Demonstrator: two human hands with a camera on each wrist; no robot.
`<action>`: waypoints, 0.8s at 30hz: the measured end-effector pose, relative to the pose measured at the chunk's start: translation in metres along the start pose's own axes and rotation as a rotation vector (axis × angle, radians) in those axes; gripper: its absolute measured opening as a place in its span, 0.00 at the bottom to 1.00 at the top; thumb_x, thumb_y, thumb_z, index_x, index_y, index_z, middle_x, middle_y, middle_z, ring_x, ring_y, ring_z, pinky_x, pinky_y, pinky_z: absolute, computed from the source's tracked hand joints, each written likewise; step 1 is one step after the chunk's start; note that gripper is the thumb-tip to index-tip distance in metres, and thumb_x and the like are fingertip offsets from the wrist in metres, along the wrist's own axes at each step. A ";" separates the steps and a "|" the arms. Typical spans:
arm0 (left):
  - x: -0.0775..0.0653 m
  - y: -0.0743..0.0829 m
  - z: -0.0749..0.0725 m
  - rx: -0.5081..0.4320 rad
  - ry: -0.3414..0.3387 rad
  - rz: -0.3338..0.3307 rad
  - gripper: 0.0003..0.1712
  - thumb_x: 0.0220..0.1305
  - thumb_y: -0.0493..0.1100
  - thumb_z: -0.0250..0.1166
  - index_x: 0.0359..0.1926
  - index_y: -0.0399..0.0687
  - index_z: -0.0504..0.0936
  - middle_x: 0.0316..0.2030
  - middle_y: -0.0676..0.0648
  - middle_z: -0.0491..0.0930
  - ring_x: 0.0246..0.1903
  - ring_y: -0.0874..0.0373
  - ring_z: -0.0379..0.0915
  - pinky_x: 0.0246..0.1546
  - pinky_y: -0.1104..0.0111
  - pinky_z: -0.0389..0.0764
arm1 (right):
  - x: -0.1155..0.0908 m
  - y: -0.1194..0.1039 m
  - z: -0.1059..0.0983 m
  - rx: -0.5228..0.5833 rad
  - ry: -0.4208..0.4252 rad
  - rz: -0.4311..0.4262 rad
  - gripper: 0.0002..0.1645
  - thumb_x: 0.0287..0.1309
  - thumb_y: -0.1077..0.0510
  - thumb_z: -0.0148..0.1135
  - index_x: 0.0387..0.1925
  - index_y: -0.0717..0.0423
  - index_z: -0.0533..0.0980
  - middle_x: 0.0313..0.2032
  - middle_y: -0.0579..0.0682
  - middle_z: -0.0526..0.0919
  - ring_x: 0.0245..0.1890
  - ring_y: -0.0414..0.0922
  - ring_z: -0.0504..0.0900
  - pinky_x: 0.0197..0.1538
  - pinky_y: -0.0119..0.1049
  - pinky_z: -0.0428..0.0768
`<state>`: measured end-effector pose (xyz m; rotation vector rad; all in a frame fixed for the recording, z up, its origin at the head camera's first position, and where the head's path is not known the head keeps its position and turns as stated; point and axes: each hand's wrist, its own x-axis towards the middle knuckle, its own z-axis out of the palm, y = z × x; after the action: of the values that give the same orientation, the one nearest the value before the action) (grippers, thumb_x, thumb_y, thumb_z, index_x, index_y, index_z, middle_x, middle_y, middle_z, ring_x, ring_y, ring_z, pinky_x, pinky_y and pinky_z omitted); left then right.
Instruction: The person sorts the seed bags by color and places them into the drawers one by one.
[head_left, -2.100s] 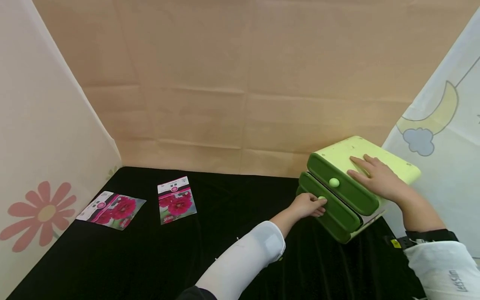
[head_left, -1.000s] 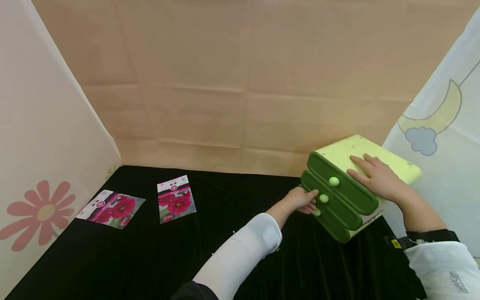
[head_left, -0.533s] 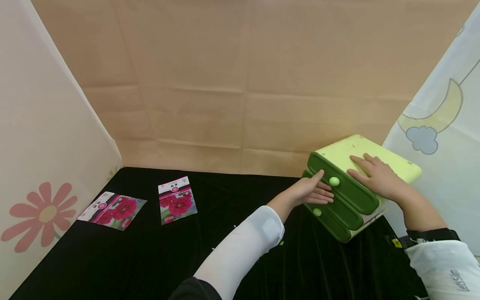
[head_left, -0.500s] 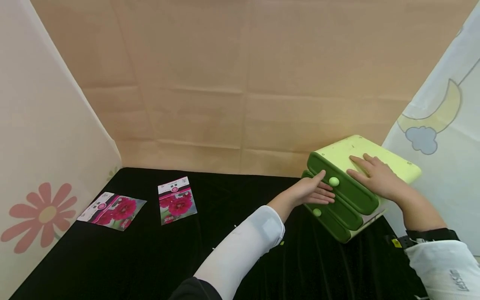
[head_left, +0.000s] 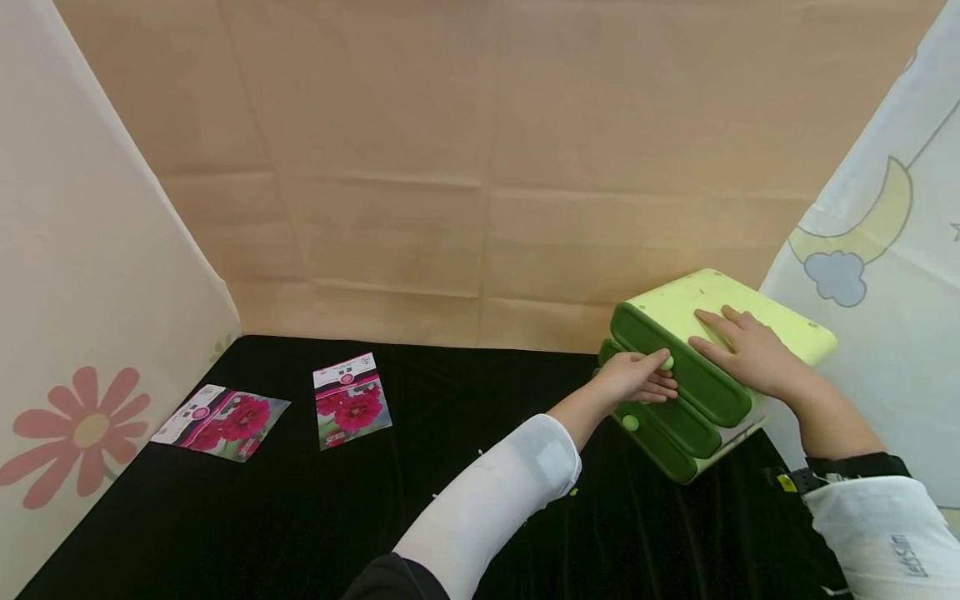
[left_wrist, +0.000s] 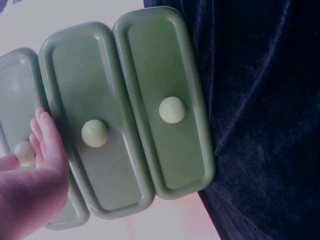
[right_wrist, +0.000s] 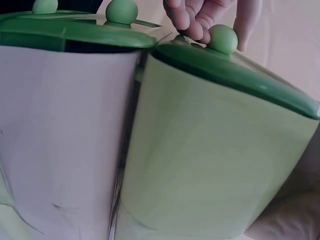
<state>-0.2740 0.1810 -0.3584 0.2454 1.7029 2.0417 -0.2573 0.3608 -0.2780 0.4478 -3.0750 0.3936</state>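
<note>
A small chest of drawers (head_left: 780, 321) with a pale yellow-green body and three dark green drawer fronts stands tilted at the right in the head view. My left hand (head_left: 633, 379) pinches the round light green knob (right_wrist: 223, 39) of the top drawer (head_left: 705, 379) between thumb and fingers. Spread fingers of my right hand (head_left: 753, 354) rest on the top of the chest. In the left wrist view the middle drawer's knob (left_wrist: 95, 133) and the bottom drawer's knob (left_wrist: 172, 110) are bare. The middle drawer (head_left: 686, 425) is partly covered by my left hand in the head view.
Two seed packets with pink flowers lie at the left on the black cloth (head_left: 300, 517): one packet (head_left: 219, 422) near the left wall, one packet (head_left: 352, 402) closer to the middle. A tan backdrop (head_left: 420, 167) and white side sheets enclose the table.
My left hand let go of the middle knob after that drawer slid in, touched near the bottom knob, then rose to the top knob and took hold of it. My right hand stayed on the chest.
</note>
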 end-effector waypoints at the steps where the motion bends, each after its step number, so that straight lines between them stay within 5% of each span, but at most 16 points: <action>1: -0.001 0.000 0.001 -0.002 0.009 0.003 0.25 0.70 0.54 0.58 0.40 0.32 0.82 0.35 0.37 0.86 0.42 0.44 0.84 0.46 0.58 0.84 | 0.000 0.000 0.000 -0.003 0.001 0.000 0.41 0.73 0.43 0.44 0.70 0.71 0.53 0.65 0.85 0.47 0.63 0.82 0.46 0.58 0.77 0.52; 9: -0.006 0.002 0.002 -0.003 0.072 0.015 0.23 0.68 0.53 0.59 0.35 0.35 0.82 0.30 0.39 0.85 0.39 0.45 0.85 0.45 0.57 0.84 | -0.001 -0.002 -0.002 -0.015 0.009 -0.008 0.40 0.73 0.43 0.44 0.70 0.71 0.54 0.65 0.85 0.47 0.63 0.81 0.48 0.59 0.76 0.53; 17: -0.022 -0.003 -0.011 0.026 0.037 0.035 0.23 0.69 0.53 0.59 0.34 0.35 0.82 0.29 0.39 0.85 0.38 0.44 0.85 0.50 0.51 0.81 | -0.003 -0.004 -0.001 -0.001 0.003 -0.008 0.40 0.73 0.43 0.44 0.70 0.69 0.54 0.66 0.84 0.46 0.64 0.81 0.46 0.59 0.77 0.51; 24: -0.037 -0.008 -0.025 0.032 0.007 0.041 0.22 0.69 0.53 0.58 0.35 0.37 0.82 0.30 0.41 0.85 0.38 0.46 0.85 0.45 0.58 0.84 | -0.005 -0.003 -0.002 -0.007 -0.004 -0.003 0.40 0.73 0.42 0.43 0.71 0.69 0.53 0.66 0.85 0.45 0.64 0.83 0.43 0.61 0.77 0.47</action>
<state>-0.2500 0.1429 -0.3660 0.2867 1.7490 2.0485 -0.2515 0.3604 -0.2757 0.4541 -3.0780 0.3826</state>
